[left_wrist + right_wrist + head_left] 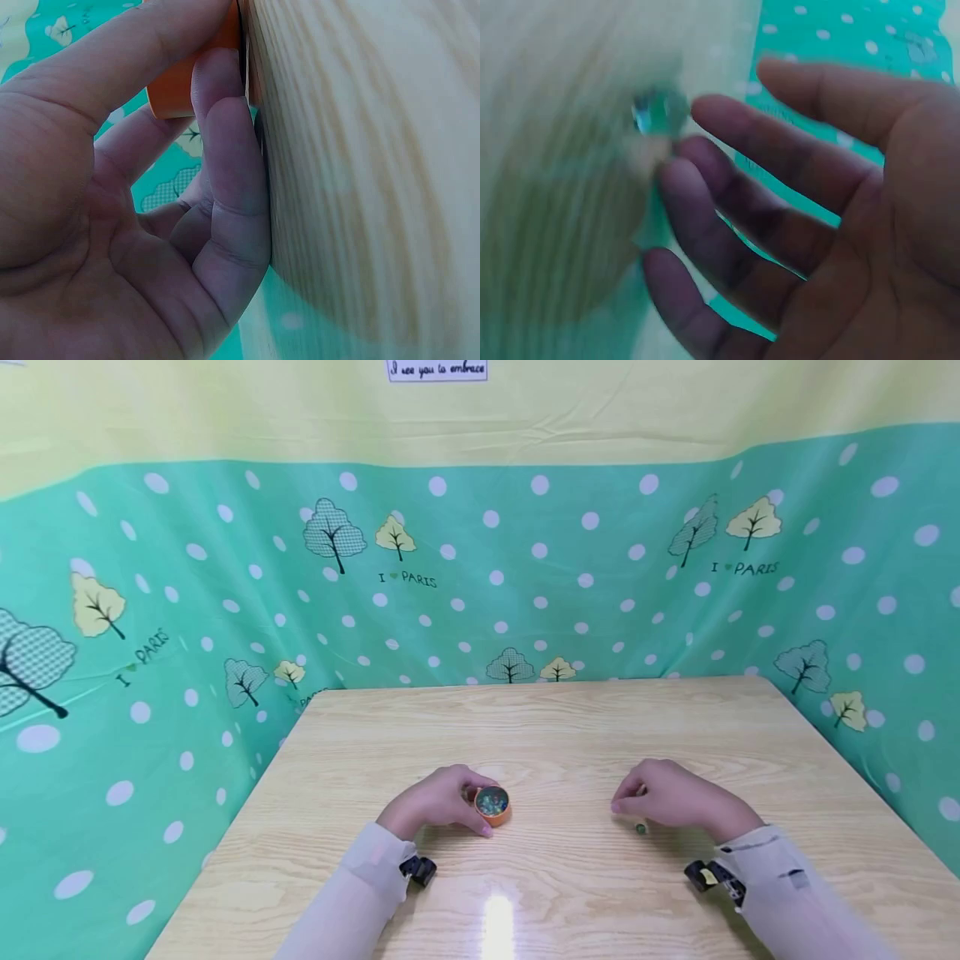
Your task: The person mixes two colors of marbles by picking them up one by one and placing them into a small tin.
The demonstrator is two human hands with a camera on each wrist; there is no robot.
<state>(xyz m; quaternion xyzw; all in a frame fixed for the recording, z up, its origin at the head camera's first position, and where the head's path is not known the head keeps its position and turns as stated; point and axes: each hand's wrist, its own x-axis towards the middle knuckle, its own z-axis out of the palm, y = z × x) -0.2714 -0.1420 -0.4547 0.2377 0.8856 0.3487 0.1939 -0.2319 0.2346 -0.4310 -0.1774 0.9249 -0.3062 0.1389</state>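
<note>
A small orange cup stands on the wooden table, and glassy, mixed-colour marbles fill much of it. My left hand grips the cup from its left side, thumb at the near side and fingers around the back. In the left wrist view the orange wall shows between thumb and fingers. To the right, a single green marble lies on the table. Just above it hovers my right hand, fingers loosely bent and holding nothing. In the right wrist view this marble is blurred beside the fingertips; contact is unclear.
The light wood table reaches back to a green dotted curtain that also hangs along both sides. Small black wrist cameras sit at both sleeves. A bright reflection shows on the table's near part.
</note>
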